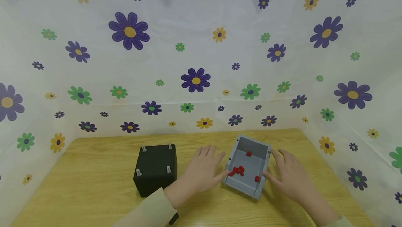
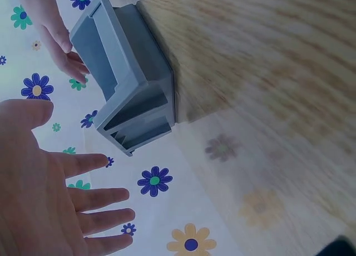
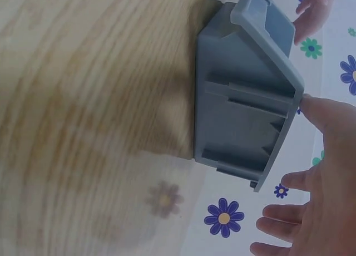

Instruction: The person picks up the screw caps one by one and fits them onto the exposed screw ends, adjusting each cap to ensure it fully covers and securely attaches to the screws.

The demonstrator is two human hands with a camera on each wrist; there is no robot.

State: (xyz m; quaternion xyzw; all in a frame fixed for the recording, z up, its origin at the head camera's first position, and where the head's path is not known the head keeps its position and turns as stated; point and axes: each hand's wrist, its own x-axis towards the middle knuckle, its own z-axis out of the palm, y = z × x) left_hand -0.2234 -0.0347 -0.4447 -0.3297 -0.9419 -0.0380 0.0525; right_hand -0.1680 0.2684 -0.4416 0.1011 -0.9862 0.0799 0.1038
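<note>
A flowered sheet (image 1: 201, 52) rose beyond the left hand (image 1: 204, 171) and the right hand (image 1: 290, 176), and a wooden worktop (image 1: 94, 171) lay beneath them. A grey bin (image 1: 255, 146) sat between the two, a black box (image 1: 157, 160) left of the left hand. Both hands had fingers extended, thumbs by the bin's sides; contact couldn't be told. Small red pieces (image 1: 241, 170) lay inside it.

the left sleeve (image 1: 150, 209) is plain, pale beige with a faint greenish cast, and ends near the wrist; a small black piece (image 1: 173, 218) shows at its edge; the right sleeve (image 1: 338, 222) looks similarly pale, only a sliver visible; left hand (image 1: 202, 171) and right hand (image 1: 290, 174) are bare
</note>
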